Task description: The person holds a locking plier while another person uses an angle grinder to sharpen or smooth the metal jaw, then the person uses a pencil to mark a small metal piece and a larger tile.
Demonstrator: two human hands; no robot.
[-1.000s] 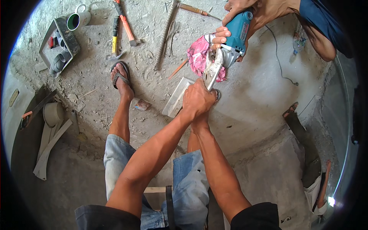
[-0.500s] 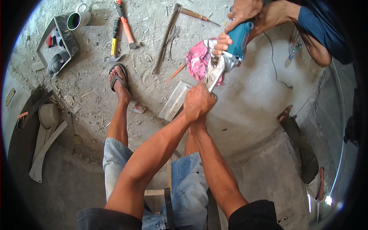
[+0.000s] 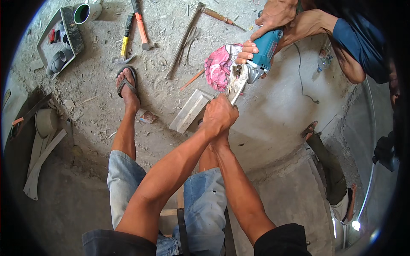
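Gripping metal tool (image 3: 241,80), left hand (image 3: 220,113) clenched; right hand (image 3: 221,137) below, grip unclear; teal grinder (image 3: 266,48) just beyond.

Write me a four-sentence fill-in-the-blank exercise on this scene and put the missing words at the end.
1. The left hand, gripping a metal tool, mostly covers the person's other hand, the ____ one.
2. A co-worker's hand is on a teal power tool, an angle ____.
3. The patterned cloth beside the metal tool is mainly ____ in colour.
4. Two hammers lie to the ____ of that cloth.

Missing words: right; grinder; pink; left.
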